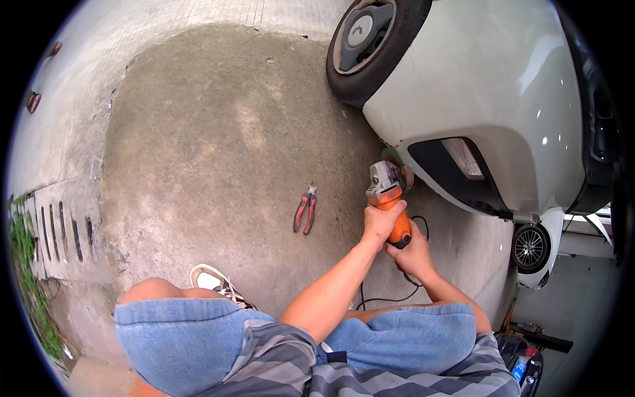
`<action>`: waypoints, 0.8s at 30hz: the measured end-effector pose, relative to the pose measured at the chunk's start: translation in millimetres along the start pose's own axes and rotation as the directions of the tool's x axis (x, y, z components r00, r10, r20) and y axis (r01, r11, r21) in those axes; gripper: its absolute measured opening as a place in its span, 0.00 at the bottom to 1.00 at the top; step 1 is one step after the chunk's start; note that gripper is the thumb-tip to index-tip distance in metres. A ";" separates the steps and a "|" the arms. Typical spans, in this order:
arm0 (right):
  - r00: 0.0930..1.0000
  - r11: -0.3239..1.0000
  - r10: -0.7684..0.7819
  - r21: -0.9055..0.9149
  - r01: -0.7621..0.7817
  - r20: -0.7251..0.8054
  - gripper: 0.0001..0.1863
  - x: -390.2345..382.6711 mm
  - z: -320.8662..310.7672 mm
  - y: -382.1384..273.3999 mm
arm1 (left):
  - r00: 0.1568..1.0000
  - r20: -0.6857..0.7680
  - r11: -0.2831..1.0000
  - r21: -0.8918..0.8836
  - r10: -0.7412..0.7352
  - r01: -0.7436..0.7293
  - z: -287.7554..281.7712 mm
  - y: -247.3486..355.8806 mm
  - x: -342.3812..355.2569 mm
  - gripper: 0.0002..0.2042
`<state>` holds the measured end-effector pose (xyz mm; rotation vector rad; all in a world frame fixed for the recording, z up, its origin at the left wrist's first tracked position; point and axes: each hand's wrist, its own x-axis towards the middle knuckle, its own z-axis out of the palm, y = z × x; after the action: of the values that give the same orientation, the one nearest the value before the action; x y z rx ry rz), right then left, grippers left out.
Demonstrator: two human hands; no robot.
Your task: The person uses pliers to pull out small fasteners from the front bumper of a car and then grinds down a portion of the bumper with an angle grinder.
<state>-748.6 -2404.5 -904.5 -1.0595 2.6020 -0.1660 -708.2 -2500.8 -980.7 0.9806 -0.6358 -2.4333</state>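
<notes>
Both my hands grip an orange angle grinder [400, 228] with a grey metal head. My left hand [385, 221] wraps round the front of its body. My right hand [411, 253] closes round the rear end, near the cord. The grinder's greenish disc [391, 156] is at the lower edge of a pale car bumper [456, 86], beside a dark recess with a light [463, 157]. Whether the disc touches the bumper I cannot tell. To the left of my hands, red-and-black pliers [305, 209] lie on the concrete.
The car's front wheel [360, 40] stands at the top. A black cord [390, 300] loops on the floor below my right hand. My shoe [210, 278] is at lower left, with a slotted drain cover [59, 231] beyond it. Another car's wheel [530, 247] shows at right.
</notes>
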 end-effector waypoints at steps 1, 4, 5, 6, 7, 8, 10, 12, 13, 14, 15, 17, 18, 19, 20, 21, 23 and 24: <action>1.000 1.000 0.012 0.002 -0.012 0.011 0.42 -0.5 -0.1 1.0 | 1.000 0.001 1.000 0.009 -0.019 0.019 0.5 -0.6 -0.5 0.16; 1.000 1.000 0.025 -0.004 -0.025 0.012 0.42 0.7 -5.3 -3.5 | 0.999 0.029 0.998 -0.062 0.017 -0.015 3.4 -1.9 2.6 0.16; 1.000 1.000 0.026 -0.002 -0.026 0.013 0.42 -0.2 -7.4 -7.8 | 0.999 0.029 0.998 -0.059 0.015 -0.014 3.1 -5.0 3.8 0.16; 0.999 1.000 0.031 -0.003 -0.031 0.022 0.43 -1.4 -9.6 -13.0 | 0.999 0.034 0.995 -0.093 0.026 -0.023 1.8 -9.5 6.2 0.16; 0.999 0.999 0.036 -0.006 -0.036 0.029 0.43 -2.1 -12.5 -13.6 | 0.998 0.040 0.991 -0.128 0.037 -0.032 2.7 -12.8 7.7 0.16; 0.999 0.999 0.038 -0.004 -0.038 0.029 0.43 -1.7 -13.3 -9.8 | 0.999 0.030 0.990 -0.139 0.035 -0.031 3.6 -16.4 8.2 0.16; 0.996 0.998 0.039 -0.052 -0.035 0.078 0.45 0.0 -12.1 1.2 | 0.999 0.026 0.987 -0.160 0.021 -0.017 0.3 -21.8 6.1 0.16; 0.988 0.995 0.035 0.089 -0.049 0.150 0.46 2.5 -8.6 12.8 | 1.000 0.021 0.978 -0.207 -0.006 0.011 -6.0 -30.3 8.4 0.16; 0.976 0.972 0.025 0.223 -0.074 0.216 0.46 3.7 -5.6 20.9 | 1.000 0.028 0.978 -0.207 -0.011 0.017 -6.6 -31.2 8.4 0.16; 0.977 0.972 0.030 0.220 -0.078 0.211 0.46 5.7 0.9 27.5 | 1.000 -0.002 0.992 -0.124 0.001 -0.001 -9.4 -29.1 8.1 0.16; 0.967 0.962 -0.015 0.268 -0.055 0.255 0.44 8.4 9.1 34.4 | 0.999 -0.030 0.999 -0.041 0.017 -0.018 -12.1 -26.6 7.7 0.17; 0.950 0.949 -0.070 0.314 -0.031 0.305 0.43 12.5 19.7 33.6 | 0.999 -0.039 1.000 -0.007 0.025 -0.026 -19.4 -22.4 8.5 0.17; 0.952 0.941 -0.062 0.335 -0.044 0.300 0.40 15.0 23.1 31.4 | 0.999 -0.034 0.999 -0.009 0.037 -0.037 -21.6 -19.8 10.7 0.17; 0.953 0.932 -0.055 0.359 -0.058 0.298 0.37 15.9 28.0 25.9 | 0.998 -0.032 0.999 -0.007 0.047 -0.048 -26.5 -16.5 12.1 0.17; 0.952 0.933 -0.056 0.355 -0.058 0.301 0.37 15.0 31.7 19.7 | 0.998 -0.034 0.999 -0.011 0.046 -0.047 -30.8 -13.2 13.1 0.17; 0.962 0.933 -0.043 0.356 -0.058 0.270 0.34 13.6 34.4 12.6 | 0.999 -0.022 1.000 -0.009 0.026 -0.027 -34.9 -9.9 13.9 0.17; 0.970 0.934 -0.035 0.354 -0.054 0.241 0.32 12.0 42.4 2.1 | 1.000 -0.012 1.000 -0.011 0.010 -0.010 -45.3 -8.4 17.1 0.17; 0.977 0.934 -0.031 0.355 -0.048 0.213 0.31 10.5 48.7 0.4 | 0.999 0.003 0.999 0.002 0.032 -0.032 -48.8 -12.2 21.7 0.17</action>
<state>-739.3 -2410.8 -953.1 -0.8796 2.2670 -0.4770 -689.7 -2515.0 -1030.3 0.9613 -0.6506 -2.4073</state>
